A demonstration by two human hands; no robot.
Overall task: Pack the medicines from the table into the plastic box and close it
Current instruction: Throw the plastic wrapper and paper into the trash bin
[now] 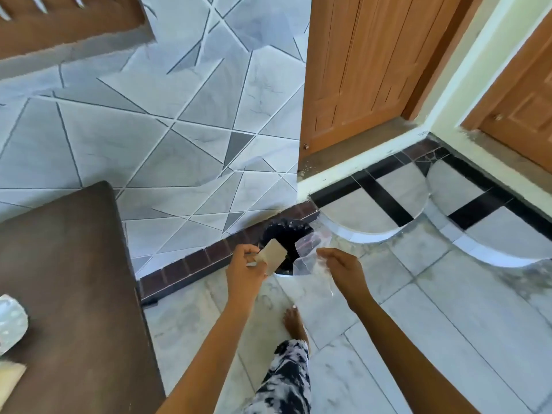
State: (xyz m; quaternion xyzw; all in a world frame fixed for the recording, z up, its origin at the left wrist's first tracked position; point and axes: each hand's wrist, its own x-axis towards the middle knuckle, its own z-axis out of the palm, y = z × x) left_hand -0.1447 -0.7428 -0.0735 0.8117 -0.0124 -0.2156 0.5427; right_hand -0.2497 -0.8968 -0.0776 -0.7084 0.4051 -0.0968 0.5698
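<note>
My left hand (245,268) grips a small beige cardboard piece (272,254) over a bin lined with a black bag (283,234) on the floor by the wall. My right hand (343,268) pinches a piece of clear plastic wrapping (307,253) that hangs over the same bin. A foil medicine strip (10,325) lies at the left edge of the brown table (71,294), with a pale packet (10,379) below it. The plastic box is not in view.
The brown table fills the lower left. A tiled wall rises behind the bin, with a wooden door (358,70) to its right and another door (519,115) at the far right. My bare foot (294,322) and patterned trouser leg (286,377) stand on the marble floor.
</note>
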